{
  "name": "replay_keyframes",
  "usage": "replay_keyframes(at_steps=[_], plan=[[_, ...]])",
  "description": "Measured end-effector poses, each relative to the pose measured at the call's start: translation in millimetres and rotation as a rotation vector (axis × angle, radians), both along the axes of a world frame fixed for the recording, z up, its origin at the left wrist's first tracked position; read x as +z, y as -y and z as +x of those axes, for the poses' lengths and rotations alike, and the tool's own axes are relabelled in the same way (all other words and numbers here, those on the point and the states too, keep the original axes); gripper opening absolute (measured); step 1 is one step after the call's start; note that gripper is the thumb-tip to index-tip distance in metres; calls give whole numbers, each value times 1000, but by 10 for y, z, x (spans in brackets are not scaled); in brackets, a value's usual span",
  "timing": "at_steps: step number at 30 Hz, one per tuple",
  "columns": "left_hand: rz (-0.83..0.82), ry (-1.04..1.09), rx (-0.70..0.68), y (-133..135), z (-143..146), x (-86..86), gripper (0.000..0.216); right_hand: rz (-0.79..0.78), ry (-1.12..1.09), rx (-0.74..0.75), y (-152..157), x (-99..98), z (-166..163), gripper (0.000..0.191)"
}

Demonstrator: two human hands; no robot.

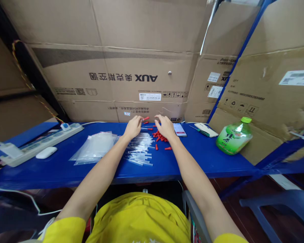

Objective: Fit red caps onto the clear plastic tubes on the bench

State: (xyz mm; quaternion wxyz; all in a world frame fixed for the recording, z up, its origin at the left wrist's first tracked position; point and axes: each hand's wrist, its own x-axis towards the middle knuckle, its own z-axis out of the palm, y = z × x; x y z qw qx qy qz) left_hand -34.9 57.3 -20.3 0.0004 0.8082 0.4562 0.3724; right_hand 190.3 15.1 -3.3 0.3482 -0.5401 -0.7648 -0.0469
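Note:
My left hand (134, 127) is closed, its fingertips pinching a dropper whose red rubber bulb (146, 118) points right; its tube is mostly hidden by the fingers. Across a small gap, my right hand (165, 126) has thumb and forefinger apart with nothing visible between them. Below it lies a pile of red rubber bulbs (159, 136), partly covered by the hand and wrist. Many clear thin tubes (141, 145) are heaped between my forearms. A dropper with a red bulb (150, 129) lies just beyond the tubes, near the left hand.
Clear plastic bags (95, 146) lie left of my left forearm on the blue table (66, 172). Farther left are a white earbud case (46, 152) and a power strip (43, 143). To the right are a phone (179, 130), a green screwdriver (203, 132) and a bottle (234, 136). Cardboard (121, 60) stands behind.

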Motion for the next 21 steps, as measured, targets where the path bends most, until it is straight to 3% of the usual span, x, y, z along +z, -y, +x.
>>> replay_keyframes(at_steps=[5,8,13,21], plan=[[-29,-13,-63,45,59,42,33,-2,39,143,55,-41,-166,45],[-86,-45,-58,77,54,85,34,36,50,140,63,-47,-204,49],[-177,-179,-61,185,107,120,37,40,202,102,57,-51,-217,30],[-190,-284,4,258,174,135,37,3,324,30,112,-30,-234,29]])
